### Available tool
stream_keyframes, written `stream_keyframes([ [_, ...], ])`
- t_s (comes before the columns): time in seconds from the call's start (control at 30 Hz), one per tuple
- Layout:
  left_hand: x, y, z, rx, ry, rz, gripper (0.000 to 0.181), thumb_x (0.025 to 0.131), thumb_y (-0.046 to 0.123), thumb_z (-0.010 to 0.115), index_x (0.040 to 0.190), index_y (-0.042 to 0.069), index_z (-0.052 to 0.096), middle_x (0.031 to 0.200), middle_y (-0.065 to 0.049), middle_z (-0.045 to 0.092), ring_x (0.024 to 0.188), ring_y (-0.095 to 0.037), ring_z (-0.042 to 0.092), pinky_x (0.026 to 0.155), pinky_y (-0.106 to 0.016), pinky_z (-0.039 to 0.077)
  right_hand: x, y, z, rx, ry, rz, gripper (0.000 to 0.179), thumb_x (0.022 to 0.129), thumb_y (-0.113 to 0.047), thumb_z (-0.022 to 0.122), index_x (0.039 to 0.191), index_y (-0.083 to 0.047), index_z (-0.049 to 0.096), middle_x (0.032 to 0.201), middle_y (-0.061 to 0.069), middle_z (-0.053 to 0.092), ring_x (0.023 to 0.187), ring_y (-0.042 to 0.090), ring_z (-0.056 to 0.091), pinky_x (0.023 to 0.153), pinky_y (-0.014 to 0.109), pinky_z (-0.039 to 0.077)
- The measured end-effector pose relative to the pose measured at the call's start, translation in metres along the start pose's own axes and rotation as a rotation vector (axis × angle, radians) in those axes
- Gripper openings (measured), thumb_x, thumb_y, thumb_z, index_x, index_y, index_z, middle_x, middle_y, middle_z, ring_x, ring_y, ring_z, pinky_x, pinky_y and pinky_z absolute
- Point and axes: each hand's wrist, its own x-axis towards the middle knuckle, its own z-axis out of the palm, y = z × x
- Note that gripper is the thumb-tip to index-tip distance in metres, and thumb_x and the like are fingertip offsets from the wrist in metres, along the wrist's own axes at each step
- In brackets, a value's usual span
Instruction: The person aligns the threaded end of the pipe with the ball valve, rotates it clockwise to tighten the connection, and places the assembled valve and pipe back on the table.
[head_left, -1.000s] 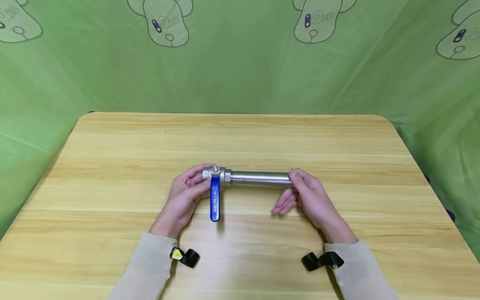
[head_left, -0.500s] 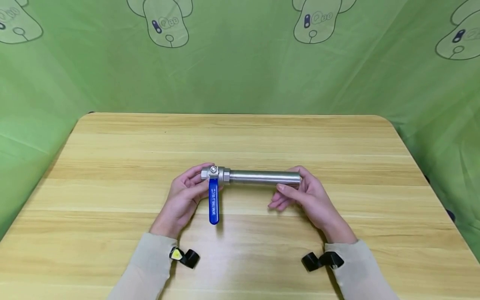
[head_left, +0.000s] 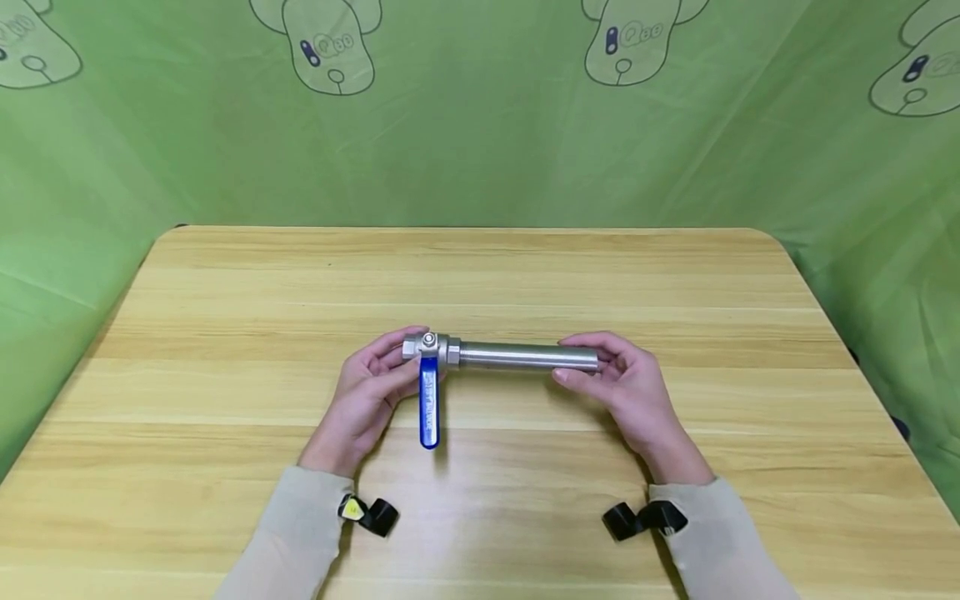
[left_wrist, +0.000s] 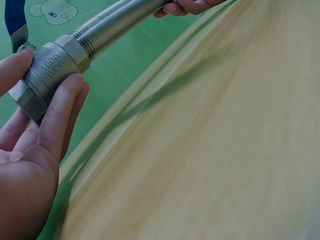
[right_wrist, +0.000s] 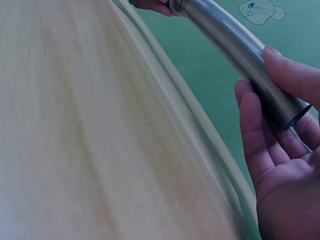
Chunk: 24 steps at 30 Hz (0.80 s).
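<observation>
A metal ball valve (head_left: 444, 348) with a blue lever handle (head_left: 429, 404) is joined to a long steel pipe (head_left: 517, 356) by the pipe's threaded end. Both are held up above the table, the pipe lying nearly level to the right. My left hand (head_left: 360, 408) grips the valve body, thumb on the near side and fingers behind and below, as the left wrist view shows. Around the pipe's free, hollow end curls my right hand (head_left: 637, 400), its thumb on one side and its fingertips (right_wrist: 250, 107) on the other. The lever points toward me.
The wooden table (head_left: 480, 275) spreads beneath both hands. Green cloth (head_left: 480, 150) with printed bear outlines hangs behind and along its sides. Black wrist cameras (head_left: 621, 522) are strapped at both sleeve cuffs.
My right thumb has shifted from the top of the pipe end to its near side. The right fingers have moved up along the far side. My left hand keeps its hold on the valve.
</observation>
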Motion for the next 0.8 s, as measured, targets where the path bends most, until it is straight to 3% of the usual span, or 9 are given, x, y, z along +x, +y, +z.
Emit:
stream_keyframes([
  [0.23, 0.0008, -0.0013, 0.0003, 0.027, 0.000, -0.020, 0.056, 0.097, -0.011, 0.063, 0.152, -0.004, 0.051, 0.124, 0.001, 0.080, 0.106, -0.015, 0.079, 0.096, -0.030, 0.068, 0.0011, 0.0009, 0.0007, 0.077, -0.030, 0.030, 0.027, 0.095, 0.001, 0.078, 0.121, -0.003, 0.073, 0.100, 0.001, 0.081, 0.085, 0.015, 0.082, 0.082, 0.031, 0.071],
  [0.43, 0.0015, -0.0027, 0.0017, 0.038, 0.009, -0.034, 0.057, 0.097, -0.011, 0.064, 0.152, -0.004, 0.052, 0.122, 0.001, 0.081, 0.106, -0.014, 0.079, 0.095, -0.031, 0.069, 0.0012, 0.0017, 0.0032, 0.084, -0.004, 0.028, 0.019, 0.101, -0.007, 0.074, 0.120, -0.003, 0.072, 0.097, 0.002, 0.082, 0.079, 0.016, 0.081, 0.076, 0.030, 0.071],
  [0.8, 0.0010, -0.0020, 0.0055, 0.098, 0.019, -0.074, 0.058, 0.093, -0.012, 0.070, 0.148, -0.003, 0.057, 0.120, -0.003, 0.080, 0.100, -0.016, 0.080, 0.097, -0.033, 0.069, 0.0021, 0.0007, 0.0061, 0.081, 0.021, 0.042, 0.034, 0.104, -0.016, 0.073, 0.130, 0.003, 0.066, 0.098, 0.001, 0.083, 0.077, 0.016, 0.081, 0.071, 0.029, 0.071],
])
